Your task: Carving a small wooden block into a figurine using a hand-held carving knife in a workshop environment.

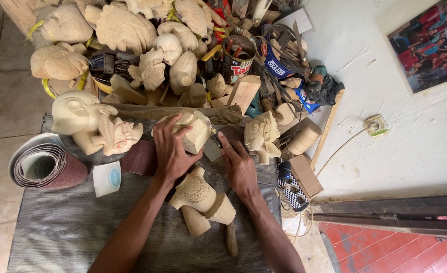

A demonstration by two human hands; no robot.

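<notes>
Pale carved wooden block (195, 131) (unpainted, rough-cut) gripped by left hand (172, 149); right hand (238, 164) open, fingertips touching it.

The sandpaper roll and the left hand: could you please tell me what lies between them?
In the head view, a small white tape roll and a dark red sandpaper sheet lie on the grey mat between the sandpaper roll and the left hand.
</notes>
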